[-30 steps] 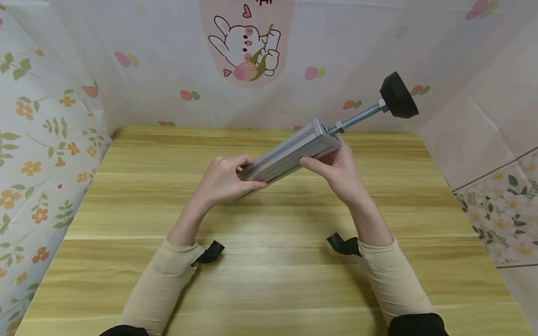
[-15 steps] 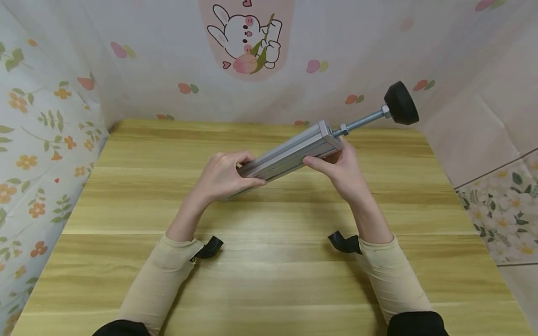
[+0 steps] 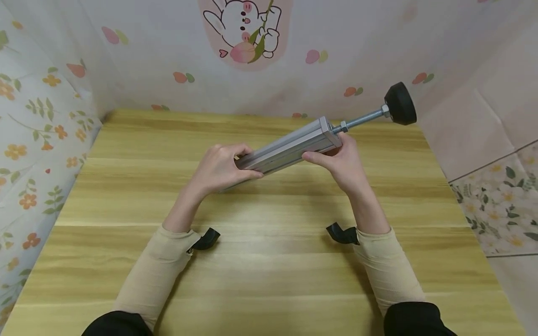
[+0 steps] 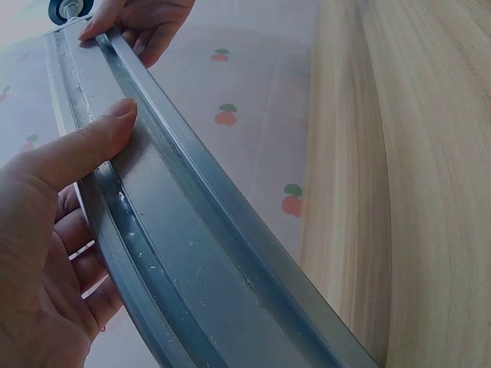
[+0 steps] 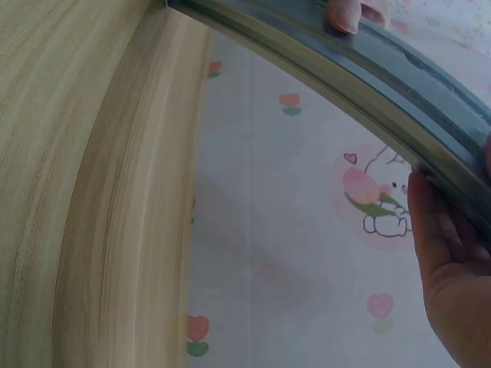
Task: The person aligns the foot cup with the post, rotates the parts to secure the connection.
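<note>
A silver aluminium profile (image 3: 290, 147) with grooves along its sides slants across the table in the head view. From its upper right end a threaded rod (image 3: 364, 118) with nuts runs out to a black levelling foot (image 3: 400, 103). My left hand (image 3: 220, 169) grips the lower part, thumb on the near face (image 4: 134, 184) and fingers on the far side. Close to the rod end, my right hand (image 3: 342, 168) holds the profile between thumb and fingers, partly hidden behind it. Whether the profile's lower left end touches the table I cannot tell.
The wooden table (image 3: 260, 280) spreads below both hands. Behind it hangs a printed cloth (image 3: 147, 60), with a floral cloth (image 3: 29, 163) at left. Black curved pieces (image 3: 208, 239) stick out from both beige sleeves (image 3: 153, 275).
The head view has tilted down slightly, so the table sits higher in it. The profile lies at a flatter angle, its foot end lowered relative to the table. Both hands keep their grip.
</note>
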`<state>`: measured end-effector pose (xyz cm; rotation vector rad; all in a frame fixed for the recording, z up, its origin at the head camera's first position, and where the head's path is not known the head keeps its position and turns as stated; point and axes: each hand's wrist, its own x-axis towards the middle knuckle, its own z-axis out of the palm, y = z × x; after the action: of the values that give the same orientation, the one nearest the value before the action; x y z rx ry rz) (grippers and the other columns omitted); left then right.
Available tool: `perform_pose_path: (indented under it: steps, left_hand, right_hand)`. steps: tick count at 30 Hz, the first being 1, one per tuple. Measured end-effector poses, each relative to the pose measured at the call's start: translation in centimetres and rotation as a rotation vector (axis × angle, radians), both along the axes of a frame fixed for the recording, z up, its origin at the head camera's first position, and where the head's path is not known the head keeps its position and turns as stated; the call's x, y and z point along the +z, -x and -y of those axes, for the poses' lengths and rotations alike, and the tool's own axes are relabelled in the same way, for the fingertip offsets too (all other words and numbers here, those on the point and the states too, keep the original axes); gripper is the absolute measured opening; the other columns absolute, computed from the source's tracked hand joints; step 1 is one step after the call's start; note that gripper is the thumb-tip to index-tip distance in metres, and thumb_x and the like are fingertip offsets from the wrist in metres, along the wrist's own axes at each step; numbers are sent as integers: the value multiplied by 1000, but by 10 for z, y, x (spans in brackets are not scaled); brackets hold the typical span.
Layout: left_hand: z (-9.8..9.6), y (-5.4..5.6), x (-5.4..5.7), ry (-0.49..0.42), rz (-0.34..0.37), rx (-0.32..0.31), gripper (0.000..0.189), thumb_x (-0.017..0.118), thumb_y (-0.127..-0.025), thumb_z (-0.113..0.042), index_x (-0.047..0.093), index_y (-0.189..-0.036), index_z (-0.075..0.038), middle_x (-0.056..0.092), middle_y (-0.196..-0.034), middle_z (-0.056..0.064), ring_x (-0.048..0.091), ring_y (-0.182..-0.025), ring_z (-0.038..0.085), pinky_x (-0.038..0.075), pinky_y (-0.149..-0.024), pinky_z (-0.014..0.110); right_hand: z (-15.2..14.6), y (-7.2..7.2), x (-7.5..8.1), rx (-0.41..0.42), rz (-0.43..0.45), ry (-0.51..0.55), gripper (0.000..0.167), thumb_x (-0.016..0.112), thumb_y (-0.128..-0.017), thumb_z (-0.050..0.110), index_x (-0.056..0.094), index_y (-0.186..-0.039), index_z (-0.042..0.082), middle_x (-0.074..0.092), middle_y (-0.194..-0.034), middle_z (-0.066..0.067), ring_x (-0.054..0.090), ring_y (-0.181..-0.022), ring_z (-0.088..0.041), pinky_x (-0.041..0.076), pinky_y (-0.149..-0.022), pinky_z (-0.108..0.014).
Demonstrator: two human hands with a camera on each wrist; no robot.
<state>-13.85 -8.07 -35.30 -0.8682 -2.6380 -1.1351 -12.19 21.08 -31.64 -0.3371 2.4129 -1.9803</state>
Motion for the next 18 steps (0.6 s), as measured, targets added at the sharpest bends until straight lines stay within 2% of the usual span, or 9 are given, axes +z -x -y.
perform_pose_path:
  steps: [9,18]
  left_hand:
    - [-1,3,2,33,17,3,43,92,-72,-39,77,-102,-14,77,-86,2,65,-67,17,47,-63,29]
    - [-2,2,2,72,29,8,43,90,-74,-43,75,-102,-15,75,-84,1,61,-66,16,45,-61,29]
  right_hand:
    - [-4,4,-1,15,1,46,28,82,-82,2,72,-107,11,77,-98,3,71,-91,-12,58,-79,-24]
    - [-8,7,-2,11,28,31,27,84,-81,2,75,-105,9,78,-97,4,72,-92,-10,58,-82,-23]
